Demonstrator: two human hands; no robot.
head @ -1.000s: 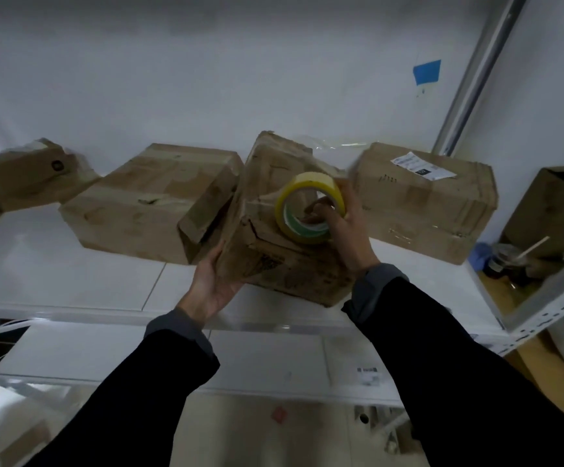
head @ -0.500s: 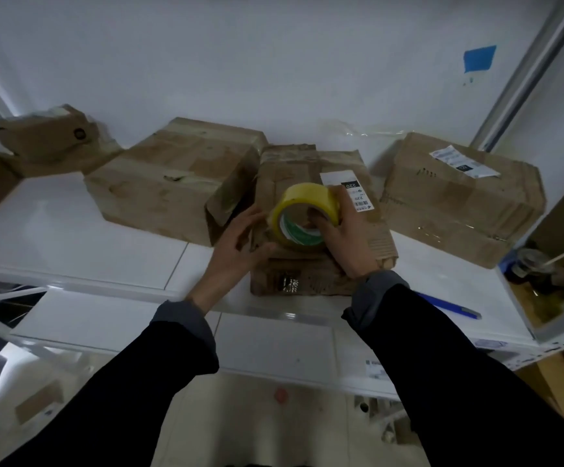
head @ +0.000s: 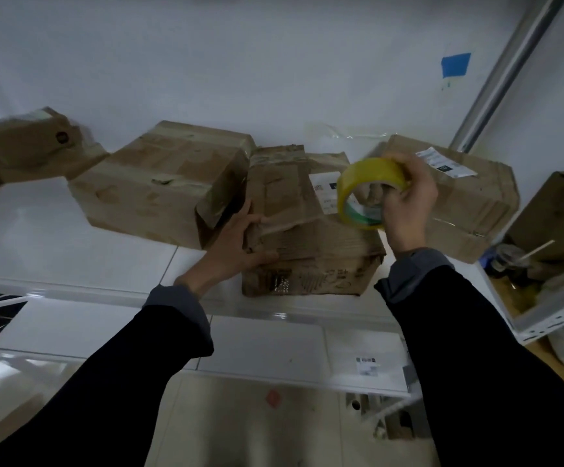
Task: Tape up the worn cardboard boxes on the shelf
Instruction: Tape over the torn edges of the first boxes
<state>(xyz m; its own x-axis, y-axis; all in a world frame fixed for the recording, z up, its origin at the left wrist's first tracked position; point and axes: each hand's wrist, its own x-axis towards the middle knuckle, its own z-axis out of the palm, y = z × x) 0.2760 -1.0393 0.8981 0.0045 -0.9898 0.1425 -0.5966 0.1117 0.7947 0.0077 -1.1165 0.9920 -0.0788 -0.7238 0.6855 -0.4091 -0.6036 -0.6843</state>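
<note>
Hands on the middle box

Boxes sit in a row on the white shelf [head: 71,244]. Just right of the big left box [head: 159,183], the left hand [head: 236,246] presses flat, fingers straight, on the crumpled middle box [head: 310,251]. Above its right end, the right hand [head: 408,200] grips the yellow tape roll [head: 368,193]. Farther right lies a labelled box [head: 469,207].

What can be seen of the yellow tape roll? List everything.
The tape roll is a wide ring of glossy yellow tape with a green and white inner core. The right hand grips it from the right, fingers curled over its rim and through the hole. It is held in the air, tilted, its open side facing the camera, above the right part of the crumpled middle box. Whether it touches that box cannot be told. No loose strip of tape shows.
</note>
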